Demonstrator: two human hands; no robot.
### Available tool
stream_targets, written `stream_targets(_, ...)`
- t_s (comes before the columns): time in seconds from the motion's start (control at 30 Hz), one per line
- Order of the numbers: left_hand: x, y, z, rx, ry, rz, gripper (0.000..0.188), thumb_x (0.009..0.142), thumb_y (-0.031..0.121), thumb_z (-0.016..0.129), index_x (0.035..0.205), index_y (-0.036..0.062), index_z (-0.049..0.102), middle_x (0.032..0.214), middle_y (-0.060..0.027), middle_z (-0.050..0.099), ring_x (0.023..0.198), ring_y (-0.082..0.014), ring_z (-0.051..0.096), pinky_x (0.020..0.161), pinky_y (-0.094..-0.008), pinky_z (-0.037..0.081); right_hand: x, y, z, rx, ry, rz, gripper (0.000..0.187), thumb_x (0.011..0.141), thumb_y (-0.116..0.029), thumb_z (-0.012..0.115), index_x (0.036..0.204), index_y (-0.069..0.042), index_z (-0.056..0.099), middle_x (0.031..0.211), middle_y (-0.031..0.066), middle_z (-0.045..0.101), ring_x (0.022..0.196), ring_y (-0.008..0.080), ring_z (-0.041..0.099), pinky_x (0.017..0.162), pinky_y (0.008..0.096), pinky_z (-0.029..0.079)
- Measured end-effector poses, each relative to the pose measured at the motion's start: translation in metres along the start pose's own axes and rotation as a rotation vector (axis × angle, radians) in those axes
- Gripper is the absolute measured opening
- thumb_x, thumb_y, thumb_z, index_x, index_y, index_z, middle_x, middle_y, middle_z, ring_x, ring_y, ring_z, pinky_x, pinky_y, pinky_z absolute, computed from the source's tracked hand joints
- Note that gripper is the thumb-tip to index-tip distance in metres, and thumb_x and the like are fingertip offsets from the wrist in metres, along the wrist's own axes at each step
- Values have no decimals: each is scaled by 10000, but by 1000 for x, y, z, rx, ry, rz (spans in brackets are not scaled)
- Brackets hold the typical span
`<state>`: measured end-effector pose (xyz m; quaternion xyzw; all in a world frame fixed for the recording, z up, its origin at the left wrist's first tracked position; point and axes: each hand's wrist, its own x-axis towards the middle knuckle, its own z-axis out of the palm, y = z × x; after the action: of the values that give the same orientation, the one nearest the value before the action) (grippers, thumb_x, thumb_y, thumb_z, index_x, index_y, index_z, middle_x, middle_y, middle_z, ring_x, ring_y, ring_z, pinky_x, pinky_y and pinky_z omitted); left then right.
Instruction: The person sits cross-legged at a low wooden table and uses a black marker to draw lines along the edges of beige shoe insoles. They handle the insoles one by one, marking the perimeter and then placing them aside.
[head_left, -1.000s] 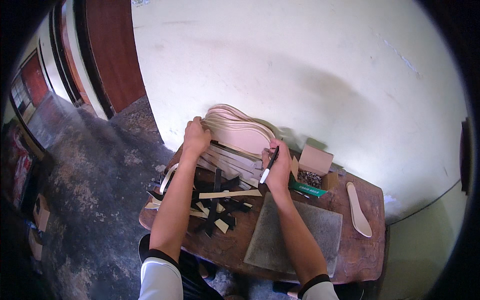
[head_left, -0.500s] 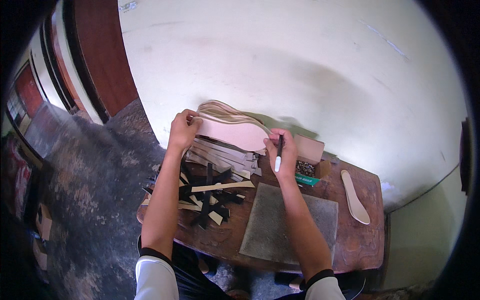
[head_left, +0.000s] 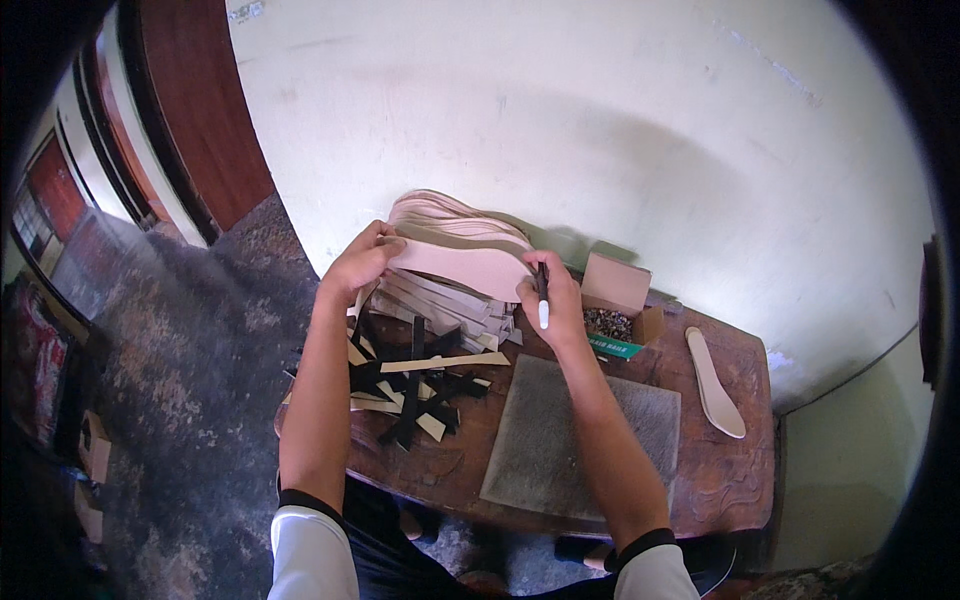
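The weak spot is likely the right hand (head_left: pixel 562 306), which keeps a black pen (head_left: pixel 543 288) among its fingers while also pinching the lower end of a pale insole (head_left: pixel 460 268); a loosened finger could let the pen drop, or its tip could brush the insole and mark it. The pile of insoles (head_left: pixel 450 212) leans at twelve o'clock, right behind the front piece, so a tug might drag neighbours along or topple them onto the grey strips (head_left: pixel 440 305) at six o'clock. A careless elbow or wrist could also knock the open box (head_left: pixel 618 288) at four o'clock from the right hand and spill its small metal bits (head_left: pixel 607 325). As for the grip, the insole spans the gap between both hands: the left hand (head_left: pixel 365 262) is closed on its end at nine o'clock, thumb over the pale face, and the right is closed on the end between three and four o'clock, the pen's white end aimed at six. Whether one layer or several are pinched, I cannot tell. Its broad face is tilted toward the wearer, above the strips.
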<state>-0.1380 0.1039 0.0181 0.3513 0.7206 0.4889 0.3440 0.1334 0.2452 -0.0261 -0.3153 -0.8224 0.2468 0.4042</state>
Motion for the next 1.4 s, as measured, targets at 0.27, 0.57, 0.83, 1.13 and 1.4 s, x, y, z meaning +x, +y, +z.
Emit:
stream_targets(0.27, -13, 26, 6, -113, 127, 181, 272, 1038, 224, 623, 1251, 68, 559, 1099, -96, 636, 970, -178, 588, 826, -332, 502, 8, -20, -29, 143, -22, -38, 447, 859, -118, 669, 1295, -109, 568, 941, 169, 707, 834, 331, 713, 791, 455, 546)
stream_targets(0.57, -98, 49, 86, -15, -68, 303, 227, 1026, 156, 663, 1216, 39, 624, 997, -32, 646, 846, -90, 611, 674, -251, 527, -87, -46, -179, 262, -300, 192, 463, 874, -56, 752, 1309, -85, 596, 1259, 84, 667, 1094, 192, 649, 936, 338, 523)
stream_targets(0.83, -135, -5, 160, 178, -250, 362, 264, 973, 154, 714, 1194, 28, 643, 1065, -86, 677, 990, -150, 621, 891, -333, 521, -186, -47, -224, 55, -447, 242, 701, 746, -181, 909, 1349, -65, 570, 1295, 184, 640, 1166, 362, 652, 981, 409, 522)
stream_targets(1.13, -184, -8, 198, 719, -81, 804, 437, 840, 165, 800, 1264, 148, 699, 1423, -176, 534, 1320, -424, 481, 1120, -548, 368, -222, -17, -214, -95, -393, 178, 701, 757, -233, 887, 1364, -80, 569, 1288, 187, 612, 1181, 382, 590, 1032, 446, 472)
stream_targets(1.4, -202, -26, 215, 878, -340, 899, 399, 900, 348, 746, 1269, 203, 701, 1496, -157, 527, 1514, -350, 369, 1250, -621, 155, -201, -35, -235, -42, -283, 234, 481, 913, -260, 771, 1330, -60, 639, 1114, 168, 698, 1045, 328, 658, 943, 398, 522)
